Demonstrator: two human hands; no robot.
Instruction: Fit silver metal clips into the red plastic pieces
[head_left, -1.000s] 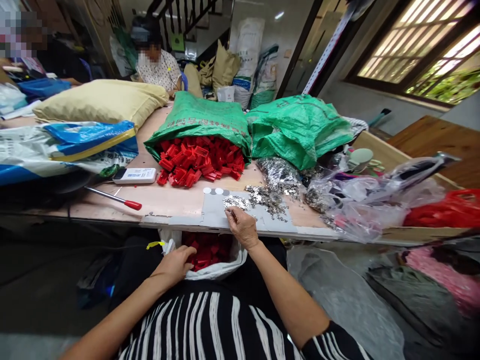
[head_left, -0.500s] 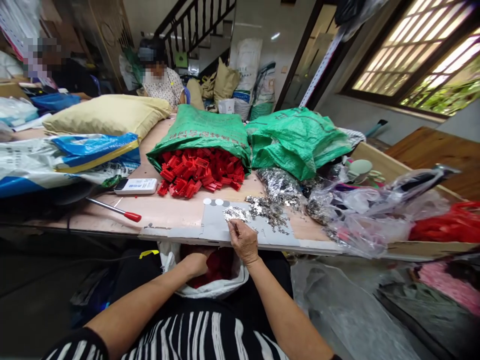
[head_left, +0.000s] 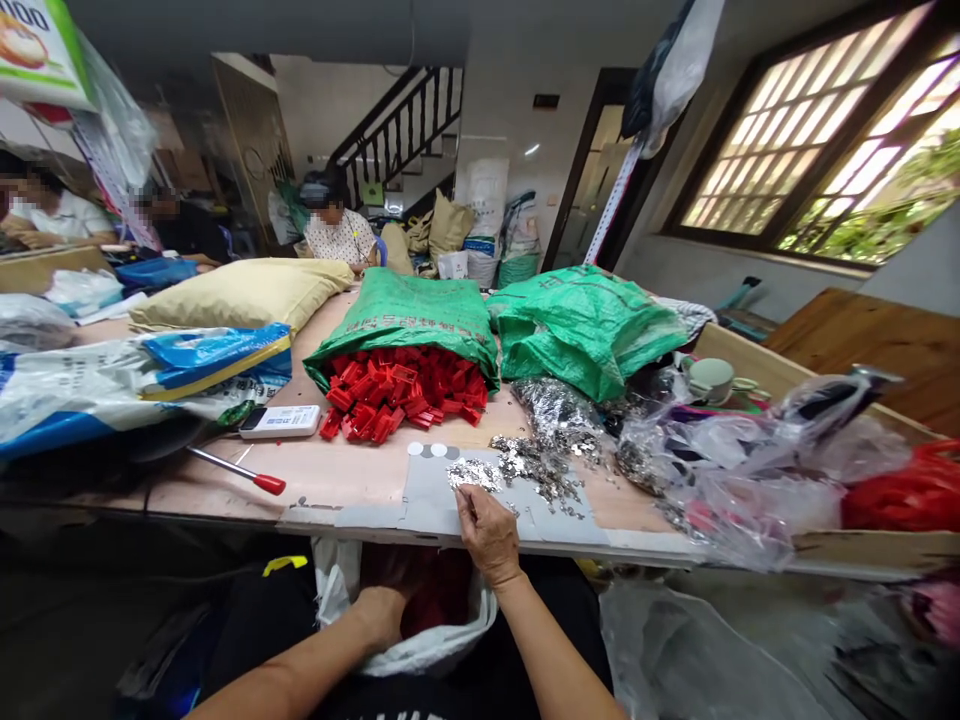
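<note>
My right hand (head_left: 489, 532) is at the table's front edge, its fingers pinched together at the near side of a pile of small shiny metal pieces (head_left: 474, 474) on a grey sheet (head_left: 431, 500). Whatever lies between the fingertips is too small to make out. Below the edge, my left hand (head_left: 384, 608) reaches into a white bag (head_left: 431, 652) in my lap, which holds dark red pieces (head_left: 442, 590); its fingers are hidden inside. Beyond the sheet, red plastic parts (head_left: 401, 392) spill from a green sack (head_left: 420, 312).
A red-handled lever (head_left: 266, 483) and a white device (head_left: 281, 421) are on the left. Another green sack (head_left: 585, 325), clear plastic bags (head_left: 750, 490) and a cup (head_left: 710, 376) are on the right. People sit across the table, one in a dotted shirt (head_left: 337, 240).
The camera view has tilted upward, so the table and hands appear lower. My left hand has shifted slightly left inside the bag. My right hand keeps its pinch by the metal pieces.
</note>
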